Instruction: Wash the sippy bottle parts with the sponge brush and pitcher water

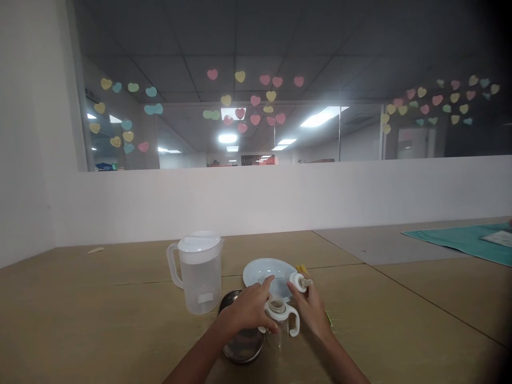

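Note:
My left hand [253,308] grips a clear baby bottle [282,323] by its white handled collar, the mouth uncovered and facing up. To its right, my right hand [311,305] is closed on a white bottle cap [298,281] with a clear nipple pointing right. Cap and bottle are apart. Below my left hand and partly hidden by it lies a round metal bowl [242,349]. Behind both hands sits a pale blue-white plate [256,269], partly covered by them. Something yellow [302,269] shows at the plate's right edge, its kind unclear.
A lidded translucent pitcher [202,277] stands left of the plate, its handle to the left. A teal cloth [452,238] lies at the far right. A small pale flat piece [96,250] is at the back left. A white wall [256,205] with a window bounds the wooden table [100,320].

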The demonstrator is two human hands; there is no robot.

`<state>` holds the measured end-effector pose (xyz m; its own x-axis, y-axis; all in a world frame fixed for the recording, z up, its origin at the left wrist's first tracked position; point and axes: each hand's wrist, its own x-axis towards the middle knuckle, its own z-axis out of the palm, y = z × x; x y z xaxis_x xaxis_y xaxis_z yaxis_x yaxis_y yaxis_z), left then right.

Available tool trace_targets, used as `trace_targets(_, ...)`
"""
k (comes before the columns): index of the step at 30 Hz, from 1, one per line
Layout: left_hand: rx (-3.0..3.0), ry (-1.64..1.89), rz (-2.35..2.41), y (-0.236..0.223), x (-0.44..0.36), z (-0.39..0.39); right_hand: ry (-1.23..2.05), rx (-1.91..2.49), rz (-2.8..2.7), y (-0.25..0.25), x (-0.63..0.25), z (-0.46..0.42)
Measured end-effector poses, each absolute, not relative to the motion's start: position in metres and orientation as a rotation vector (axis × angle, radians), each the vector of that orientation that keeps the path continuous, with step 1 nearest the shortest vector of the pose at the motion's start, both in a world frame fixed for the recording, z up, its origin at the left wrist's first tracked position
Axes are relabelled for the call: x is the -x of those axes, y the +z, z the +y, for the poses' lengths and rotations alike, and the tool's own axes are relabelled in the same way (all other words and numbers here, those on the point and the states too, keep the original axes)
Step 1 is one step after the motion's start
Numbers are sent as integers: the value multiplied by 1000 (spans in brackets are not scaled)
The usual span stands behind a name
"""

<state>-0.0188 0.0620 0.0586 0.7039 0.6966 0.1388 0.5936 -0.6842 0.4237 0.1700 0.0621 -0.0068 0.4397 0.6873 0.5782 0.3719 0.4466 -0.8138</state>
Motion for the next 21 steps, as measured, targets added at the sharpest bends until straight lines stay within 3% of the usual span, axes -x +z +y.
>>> trace_targets(13, -2528, 424, 980, 61, 20, 59, 115, 1386, -1400, 2, -171, 52)
trace_targets(17, -2388, 425, 796, 64, 23, 58, -158, 1320, -1419, 3, -174, 53)
trace_targets(21, -2266, 755, 778, 66, 17, 49, -474, 1189, -1404, 5, -176, 51)
